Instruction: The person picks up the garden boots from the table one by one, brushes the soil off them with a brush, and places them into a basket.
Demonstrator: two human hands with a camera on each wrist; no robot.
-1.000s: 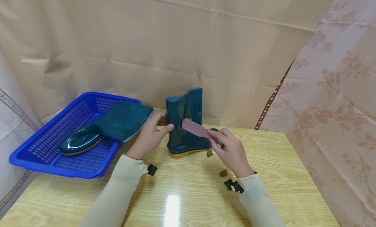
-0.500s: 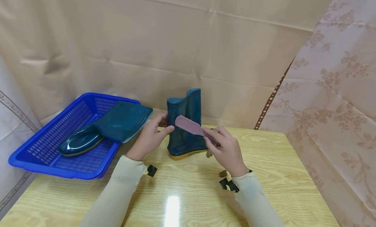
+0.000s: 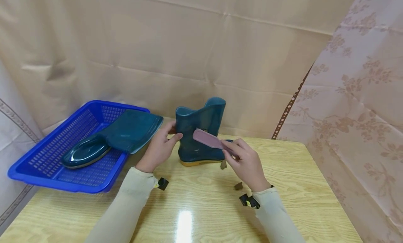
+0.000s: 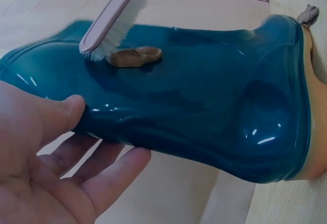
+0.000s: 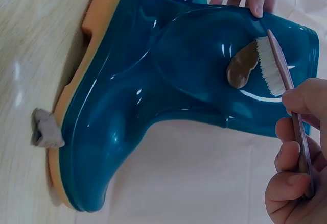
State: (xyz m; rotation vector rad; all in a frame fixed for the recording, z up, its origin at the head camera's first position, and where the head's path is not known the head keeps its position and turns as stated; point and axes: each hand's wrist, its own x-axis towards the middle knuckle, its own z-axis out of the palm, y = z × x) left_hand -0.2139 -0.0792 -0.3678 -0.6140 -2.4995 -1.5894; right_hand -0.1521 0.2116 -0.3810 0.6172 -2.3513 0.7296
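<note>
A dark teal rain boot [image 3: 192, 150] with an orange sole stands upright on the table, its toe to the right. My left hand [image 3: 160, 147] holds the shaft at its back edge, thumb on the near side and fingers behind. In my right hand [image 3: 247, 162] is a pink brush [image 3: 207, 138], gripped by its handle. Its white bristles [image 5: 271, 67] meet the shaft right beside a brown mud-like clump [image 5: 242, 65] stuck there. In the left wrist view the brush head [image 4: 113, 17] overlaps the edge of that clump.
A blue plastic basket [image 3: 58, 187] stands at the left with a second teal boot [image 3: 135, 129] lying in it, shaft over the rim. One brown lump [image 3: 223, 165] lies by the standing boot's toe, another [image 3: 238, 186] nearer me. A beige curtain [image 3: 157, 43] hangs behind the table.
The brush pulled back toward me and left, then returned to the boot's shaft. The boot has turned and its top now opens more toward the camera; the left hand keeps its hold.
</note>
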